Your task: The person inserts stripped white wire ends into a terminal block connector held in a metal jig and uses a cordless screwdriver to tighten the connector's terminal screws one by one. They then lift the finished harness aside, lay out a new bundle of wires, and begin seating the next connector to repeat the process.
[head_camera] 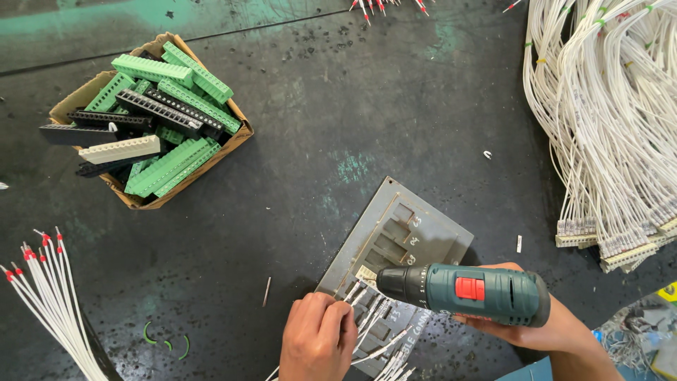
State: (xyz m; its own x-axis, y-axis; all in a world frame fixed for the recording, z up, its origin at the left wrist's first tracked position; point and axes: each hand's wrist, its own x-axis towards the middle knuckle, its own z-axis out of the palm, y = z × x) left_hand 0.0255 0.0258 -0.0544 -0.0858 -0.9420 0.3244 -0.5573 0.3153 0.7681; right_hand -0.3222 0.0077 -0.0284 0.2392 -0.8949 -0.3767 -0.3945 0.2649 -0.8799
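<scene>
Upper left, one cardboard box [236, 137] holds green, black and one cream terminal strips [151, 69], too heaped to count. Lower centre, the left hand [317, 339] has its fingers pinched shut on thin white wires [381, 348] over a grey jig plate [423, 229]. The right hand [536, 328] wraps around one green cordless screwdriver [469, 291], its tip seemingly at the plate's connector.

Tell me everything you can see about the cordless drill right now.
The cordless drill is dark green with a black chuck and a red switch on its side, the casing looking like plastic. It lies nearly level, chuck pointing left toward the white wires on the grey jig plate. The right hand grips it from below; the left hand pinches the wires by the chuck. The bit tip cannot be made out.
</scene>
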